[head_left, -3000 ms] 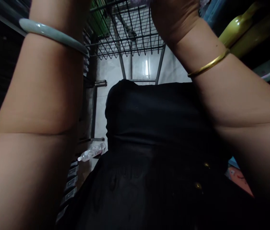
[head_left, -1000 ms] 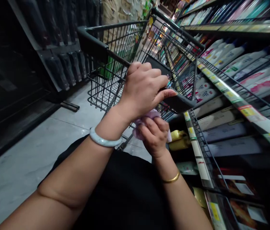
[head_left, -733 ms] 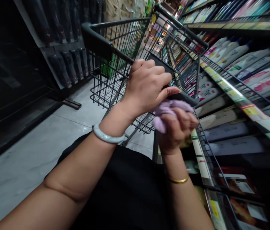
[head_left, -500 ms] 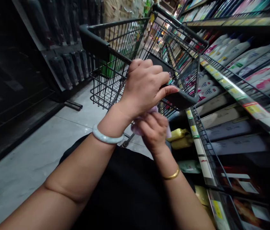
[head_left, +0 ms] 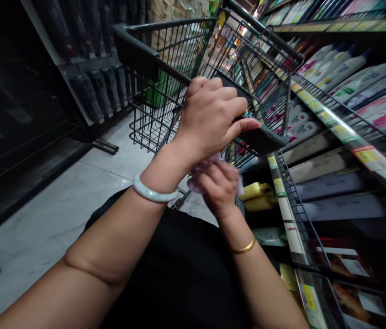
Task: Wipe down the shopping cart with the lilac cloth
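My left hand (head_left: 213, 109) is wrapped over the handle bar of a black wire shopping cart (head_left: 138, 57), knuckles up and thumb lying along the bar. A pale jade-like bangle (head_left: 153, 193) sits on that wrist. Just below and behind it, my right hand (head_left: 220, 186) is closed round a crumpled light purple cloth (head_left: 197, 184); part of the cloth is hidden by the fingers. A gold bracelet (head_left: 245, 247) circles the right wrist. The cart's basket stretches ahead, tilted in view.
Shelves of bottles (head_left: 346, 71) with a price-tag rail (head_left: 336, 125) run close along the right. Dark packaged goods hang on a rack (head_left: 97, 91) at left, its foot (head_left: 105, 146) jutting onto the pale tiled floor (head_left: 59, 196). Yellow bottles (head_left: 256, 192) lie low beside the cart.
The cart and my left hand shift slightly up and right in view. My right hand stays closed on the cloth, and both grips look the same.
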Demonstrator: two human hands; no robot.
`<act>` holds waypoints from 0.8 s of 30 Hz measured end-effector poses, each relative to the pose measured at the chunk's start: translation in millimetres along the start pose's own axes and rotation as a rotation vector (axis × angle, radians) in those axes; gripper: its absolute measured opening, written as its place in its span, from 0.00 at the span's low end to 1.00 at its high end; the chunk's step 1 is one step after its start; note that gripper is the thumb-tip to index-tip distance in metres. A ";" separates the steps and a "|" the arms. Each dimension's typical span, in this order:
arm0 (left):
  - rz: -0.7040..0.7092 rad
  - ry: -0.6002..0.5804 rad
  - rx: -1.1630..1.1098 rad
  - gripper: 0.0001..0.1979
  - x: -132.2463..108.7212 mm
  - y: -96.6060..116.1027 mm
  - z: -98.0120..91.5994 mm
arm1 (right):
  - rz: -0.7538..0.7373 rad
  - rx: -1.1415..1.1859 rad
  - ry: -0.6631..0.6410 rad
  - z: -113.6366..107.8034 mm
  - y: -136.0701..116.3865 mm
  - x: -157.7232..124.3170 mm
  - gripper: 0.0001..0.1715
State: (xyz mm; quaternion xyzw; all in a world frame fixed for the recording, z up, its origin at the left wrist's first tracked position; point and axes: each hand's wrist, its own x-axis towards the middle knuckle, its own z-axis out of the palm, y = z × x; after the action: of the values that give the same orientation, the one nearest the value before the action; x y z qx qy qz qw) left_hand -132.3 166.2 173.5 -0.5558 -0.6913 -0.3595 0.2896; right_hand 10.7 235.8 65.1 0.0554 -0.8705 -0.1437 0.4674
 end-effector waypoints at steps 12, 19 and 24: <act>0.012 0.036 -0.024 0.31 -1.5 -2.3 2.2 | -0.086 0.008 -0.061 19.8 -11.3 -16.2 0.05; 0.001 0.039 -0.039 0.33 -2.1 -2.3 5.3 | 0.102 -0.063 0.087 0.4 5.8 -2.1 0.03; 0.016 0.075 -0.042 0.34 -3.9 -4.3 7.1 | -0.064 -0.016 -0.023 8.3 -5.1 -0.5 0.08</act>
State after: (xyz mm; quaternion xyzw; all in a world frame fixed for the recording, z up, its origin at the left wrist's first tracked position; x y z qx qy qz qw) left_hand -135.7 169.3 165.6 -0.5535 -0.6678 -0.3923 0.3063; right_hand 3.9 232.7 58.8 0.0779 -0.8725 -0.1663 0.4529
